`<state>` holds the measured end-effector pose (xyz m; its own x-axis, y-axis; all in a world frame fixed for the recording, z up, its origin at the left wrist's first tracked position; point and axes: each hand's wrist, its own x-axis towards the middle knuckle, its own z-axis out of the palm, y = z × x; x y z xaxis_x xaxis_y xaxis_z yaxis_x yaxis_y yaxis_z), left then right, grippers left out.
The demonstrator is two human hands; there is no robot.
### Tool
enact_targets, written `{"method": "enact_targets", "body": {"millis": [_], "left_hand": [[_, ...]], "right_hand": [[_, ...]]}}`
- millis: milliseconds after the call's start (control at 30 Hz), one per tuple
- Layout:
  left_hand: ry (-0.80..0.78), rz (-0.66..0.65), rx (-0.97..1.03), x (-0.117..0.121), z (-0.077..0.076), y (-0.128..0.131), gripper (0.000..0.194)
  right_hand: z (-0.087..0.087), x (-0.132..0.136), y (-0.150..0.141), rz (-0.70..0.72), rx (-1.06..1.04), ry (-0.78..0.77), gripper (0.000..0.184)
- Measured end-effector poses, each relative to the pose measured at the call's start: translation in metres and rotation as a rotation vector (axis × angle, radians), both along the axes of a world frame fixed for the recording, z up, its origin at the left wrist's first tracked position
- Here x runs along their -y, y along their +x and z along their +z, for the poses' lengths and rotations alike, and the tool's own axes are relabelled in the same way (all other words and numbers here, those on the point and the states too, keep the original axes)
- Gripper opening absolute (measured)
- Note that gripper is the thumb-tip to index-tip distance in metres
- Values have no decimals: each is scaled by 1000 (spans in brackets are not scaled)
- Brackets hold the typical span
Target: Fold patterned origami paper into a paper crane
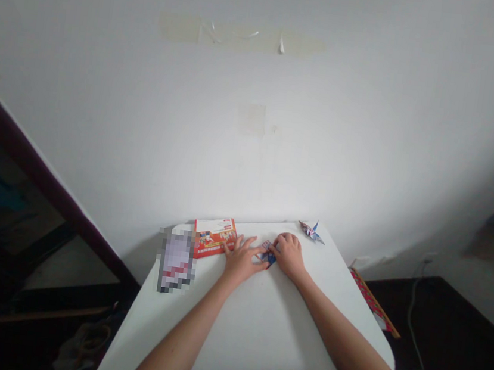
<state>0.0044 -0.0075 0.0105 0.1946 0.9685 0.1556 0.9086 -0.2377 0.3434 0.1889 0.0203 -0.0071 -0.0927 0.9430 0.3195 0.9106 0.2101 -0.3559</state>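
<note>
A small piece of folded paper (271, 259), printed in blue, white and red, lies on the white table (256, 330). At its left edge, the thumb and index finger of my left hand (240, 261) hold it, while the other fingers spread towards the orange booklet (209, 244). My right hand (289, 256) presses on the paper from the right with fingers curled, covering part of it. An origami crane (312, 231) in similar printed paper sits at the far right corner of the table, apart from both hands.
A blurred-out phone-like object (177, 260) lies at the table's left edge. Behind the table stands a white wall (249, 167) with old tape marks. A dark-framed mirror or panel (51, 167) leans at left. A cable (412, 307) hangs at right.
</note>
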Motion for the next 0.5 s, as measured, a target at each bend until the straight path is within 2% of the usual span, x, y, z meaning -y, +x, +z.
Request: {"method": "enact_targets", "body": {"millis": [233,500], "left_hand": [[-7,-7,8,0,1,-1,43],[3,-11,17,-1,-1,-1,42]], "right_hand": [[-1,-4,10,23,-129,8,12],[1,-4,9,0,-129,10,8]]}}
